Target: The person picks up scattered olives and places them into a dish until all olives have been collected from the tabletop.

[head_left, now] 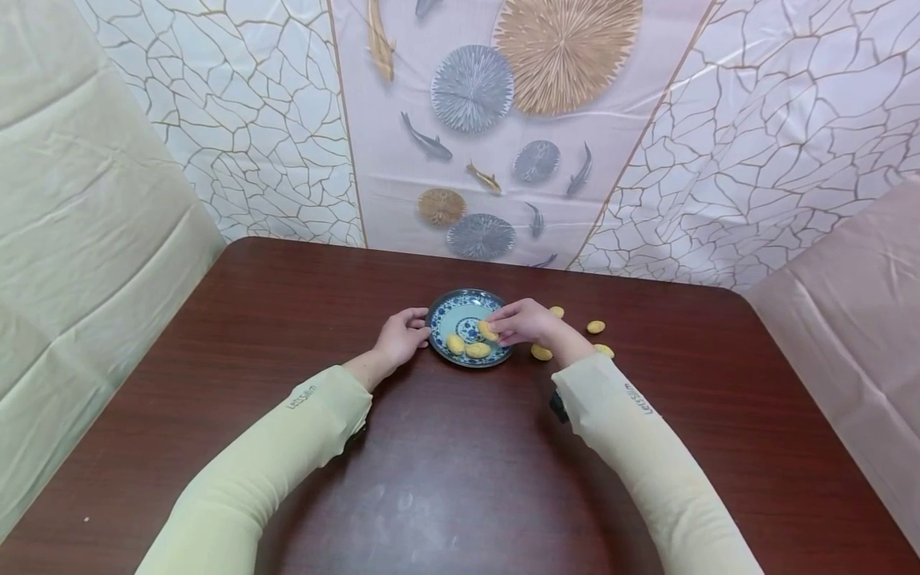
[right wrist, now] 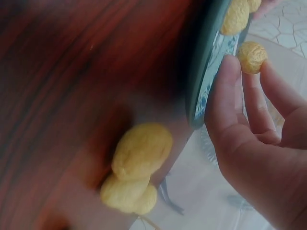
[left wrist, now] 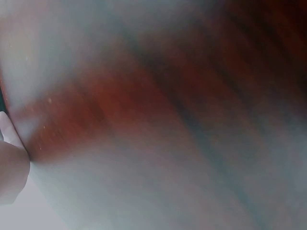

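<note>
A round blue-and-white patterned plate (head_left: 467,303) with a dark rim stands on the table. Two small yellow potatoes (head_left: 477,350) lie side by side on its near part. Over the plate's right side, my right hand (head_left: 528,321) pinches another wrinkled yellow potato (right wrist: 252,57) between thumb and fingertips, lifted above the surface. My left hand (head_left: 402,337) holds the plate's left edge, thumb and fingers at the rim; its underside is hidden. In the left wrist view only part of the thumb (left wrist: 10,132) shows, against the dark edge.
Several more potatoes (head_left: 596,327) lie loose on the dark red-brown table (head_left: 446,447), right of the plate and partly behind the right forearm. A patterned cloth (head_left: 474,200) hangs behind the table's far edge, with pale cloths at both sides.
</note>
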Demonstrator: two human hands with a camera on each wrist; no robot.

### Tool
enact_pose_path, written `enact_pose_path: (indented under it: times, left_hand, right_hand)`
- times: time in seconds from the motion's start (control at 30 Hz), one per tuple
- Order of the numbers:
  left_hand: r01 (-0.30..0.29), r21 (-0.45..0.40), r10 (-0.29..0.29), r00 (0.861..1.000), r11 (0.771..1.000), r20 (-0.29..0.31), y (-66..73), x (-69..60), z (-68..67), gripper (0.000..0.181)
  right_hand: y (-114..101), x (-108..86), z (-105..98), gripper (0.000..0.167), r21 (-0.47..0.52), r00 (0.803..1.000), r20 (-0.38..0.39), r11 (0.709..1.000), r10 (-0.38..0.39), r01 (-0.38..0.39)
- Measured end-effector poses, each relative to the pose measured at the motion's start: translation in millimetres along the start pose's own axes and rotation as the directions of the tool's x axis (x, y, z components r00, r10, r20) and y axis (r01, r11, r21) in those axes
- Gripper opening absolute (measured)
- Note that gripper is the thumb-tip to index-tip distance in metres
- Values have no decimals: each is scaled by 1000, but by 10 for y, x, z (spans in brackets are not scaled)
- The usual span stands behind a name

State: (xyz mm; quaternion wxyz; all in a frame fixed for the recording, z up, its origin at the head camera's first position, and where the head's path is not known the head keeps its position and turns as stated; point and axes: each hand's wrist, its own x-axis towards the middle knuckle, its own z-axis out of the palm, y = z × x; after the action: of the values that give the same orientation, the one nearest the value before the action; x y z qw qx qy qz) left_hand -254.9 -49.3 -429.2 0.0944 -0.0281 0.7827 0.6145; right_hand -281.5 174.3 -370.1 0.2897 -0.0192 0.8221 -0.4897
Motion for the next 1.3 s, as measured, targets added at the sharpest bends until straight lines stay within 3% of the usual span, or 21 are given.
enact_pose_path:
  times: [0.27, 0.7, 0.97, 1.17, 1.3]
  left_hand:
    - [2, 1, -2, 1000, 1000, -1, -6, 9, 12, 43]
    - [1, -16, -1, 1000, 1000, -4, 5, 20, 26, 42]
    - [4, -19, -4, 1000, 1000, 4, 0, 1, 7, 43]
    - [6, -19, -6, 1000, 1000, 5, -12, 9, 1, 43]
    - [8, -18, -8, 1000, 1000, 0, -16, 13, 3, 42]
  right_hand:
    - [8, 42, 74, 35, -12, 1000, -10, 1000, 0, 0]
    - [9, 79, 118, 30, -123, 999, -50, 992, 21, -27]
    - [-31, 41, 49, 34, -45, 999, -41, 999, 18, -20]
    - [-21, -66, -121, 41, 52, 999, 0, 998, -37, 37]
    - [27, -131, -272, 43, 70, 998, -21, 996, -51, 52]
